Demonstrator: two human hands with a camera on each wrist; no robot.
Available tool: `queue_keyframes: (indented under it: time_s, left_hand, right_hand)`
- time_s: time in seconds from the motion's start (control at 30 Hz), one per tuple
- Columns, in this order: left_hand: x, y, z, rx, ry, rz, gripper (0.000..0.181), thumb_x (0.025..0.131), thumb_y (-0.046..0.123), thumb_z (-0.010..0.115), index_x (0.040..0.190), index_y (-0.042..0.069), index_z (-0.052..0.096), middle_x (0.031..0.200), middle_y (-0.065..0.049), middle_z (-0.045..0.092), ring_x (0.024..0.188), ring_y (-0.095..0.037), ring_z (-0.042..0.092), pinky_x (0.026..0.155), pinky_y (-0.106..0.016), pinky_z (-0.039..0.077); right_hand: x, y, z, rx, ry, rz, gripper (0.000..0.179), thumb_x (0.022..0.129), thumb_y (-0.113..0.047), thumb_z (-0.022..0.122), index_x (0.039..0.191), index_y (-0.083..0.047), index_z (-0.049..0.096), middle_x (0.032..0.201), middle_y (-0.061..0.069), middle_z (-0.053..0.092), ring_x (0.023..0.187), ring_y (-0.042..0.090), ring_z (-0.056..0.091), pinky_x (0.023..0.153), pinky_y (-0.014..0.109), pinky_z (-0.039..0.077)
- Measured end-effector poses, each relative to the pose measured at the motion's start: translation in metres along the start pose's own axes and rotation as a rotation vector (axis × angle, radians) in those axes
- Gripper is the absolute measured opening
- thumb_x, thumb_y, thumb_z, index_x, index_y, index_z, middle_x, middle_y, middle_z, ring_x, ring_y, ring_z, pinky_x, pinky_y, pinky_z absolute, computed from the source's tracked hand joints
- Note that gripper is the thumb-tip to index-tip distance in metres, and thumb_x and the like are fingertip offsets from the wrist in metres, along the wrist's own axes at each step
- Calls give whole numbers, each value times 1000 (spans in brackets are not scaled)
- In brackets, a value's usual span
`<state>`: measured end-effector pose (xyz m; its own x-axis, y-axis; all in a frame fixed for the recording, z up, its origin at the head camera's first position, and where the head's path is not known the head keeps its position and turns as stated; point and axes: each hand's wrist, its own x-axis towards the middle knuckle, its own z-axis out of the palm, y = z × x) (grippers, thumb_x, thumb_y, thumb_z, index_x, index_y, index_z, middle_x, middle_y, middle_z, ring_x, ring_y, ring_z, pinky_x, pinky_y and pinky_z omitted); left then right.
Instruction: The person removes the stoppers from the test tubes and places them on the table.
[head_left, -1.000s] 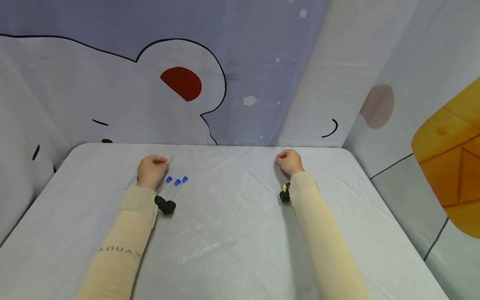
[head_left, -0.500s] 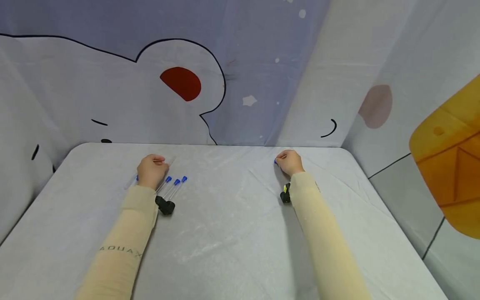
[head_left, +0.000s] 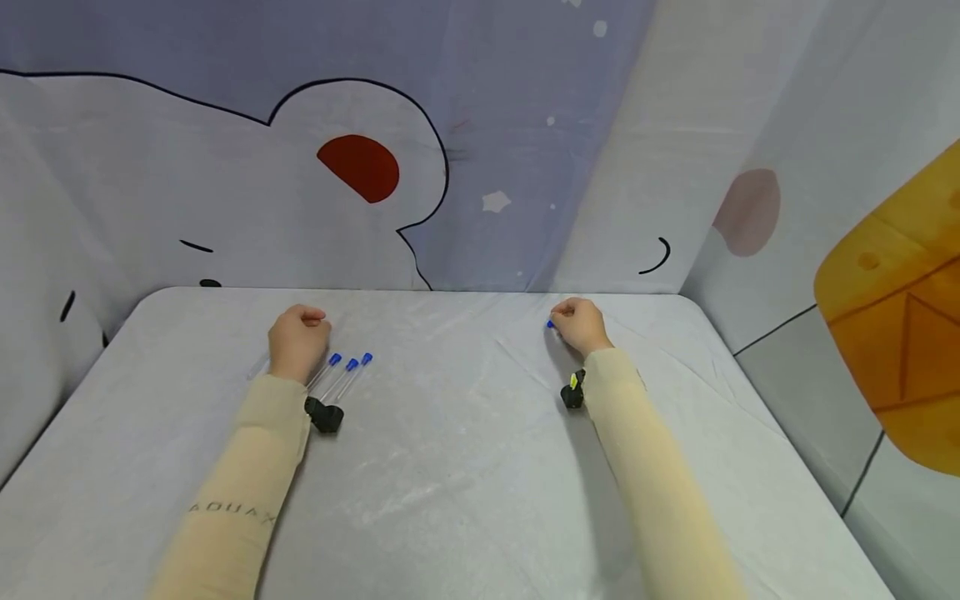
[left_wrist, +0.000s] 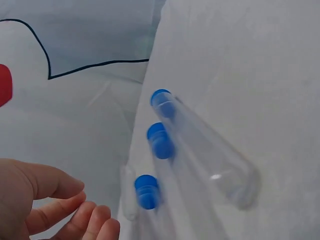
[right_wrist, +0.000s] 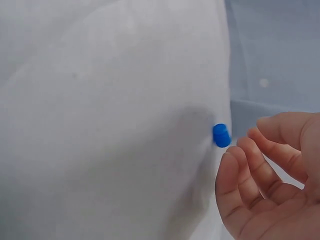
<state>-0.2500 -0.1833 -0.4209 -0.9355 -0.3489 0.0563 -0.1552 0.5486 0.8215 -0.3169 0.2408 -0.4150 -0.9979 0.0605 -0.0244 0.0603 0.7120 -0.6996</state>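
My left hand is above the table's far left part, its fingers loosely curled. Thumb and index fingertips nearly meet in the left wrist view, with nothing seen between them. Beside it lie several clear tubes with blue caps. A narrow clear piece lies just past the fingertips. My right hand is near the far edge on the right, fingers loosely bent. Close to its fingertips, apart from them in the right wrist view, a small blue cap sits on the table. Whether a tube is joined to it cannot be seen.
A pale cloth covers the table. Printed curtains rise behind its far edge and at both sides. Another clear tube lies left of the left wrist, partly hidden by it. Black wrist cameras hang under both sleeves.
The thin clear tube seen at my left fingertips no longer shows there, and that hand has shifted slightly left. The right hand stays nearly in place; the pale sliver at its fingers is gone.
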Motion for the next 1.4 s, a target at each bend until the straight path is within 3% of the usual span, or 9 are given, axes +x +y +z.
queue_keyframes:
  time_s: [0.17,0.43,0.73,1.03,1.23,1.4]
  left_hand:
    - [-7,6,-12,13,-30,61,31,100,13,52,124,-4,63,115,-23,64,104,-38,60,86,-43,46]
    - [-25,17,-27,55,-106,151,38,101,16,50,134,-1,57,122,-25,63,109,-41,62,88,-53,49]
    - [-50,32,-37,156,-172,290,33,103,15,50,129,-2,61,118,-23,64,105,-39,63,85,-54,50]
    - [-63,37,-33,264,-193,359,30,101,13,53,123,-4,64,111,-23,66,96,-36,65,80,-51,51]
    - [-67,34,-25,317,-257,348,28,101,14,57,121,-4,65,110,-21,66,91,-33,63,78,-48,51]
    - [-68,31,-21,372,-267,353,25,99,14,59,116,-3,66,106,-21,66,87,-33,63,76,-49,51]
  right_hand:
    - [-5,-3,-7,52,20,-24,25,102,-15,57,115,1,70,106,14,66,95,25,58,83,36,47]
    - [-23,-15,-19,107,37,-72,28,103,-16,56,120,3,68,108,16,63,97,32,65,78,33,54]
    - [-58,-37,-14,123,56,-227,22,101,-15,57,114,-4,71,102,14,67,90,26,61,74,36,49]
    - [-79,-50,5,125,20,-332,20,99,-14,60,111,-5,73,101,9,69,91,24,60,73,35,48]
    - [-91,-53,16,157,-22,-342,19,99,-14,62,111,-4,74,101,8,71,91,23,62,73,36,50]
    - [-95,-51,23,150,-56,-336,18,100,-14,63,110,-4,74,100,6,71,90,22,62,74,35,49]
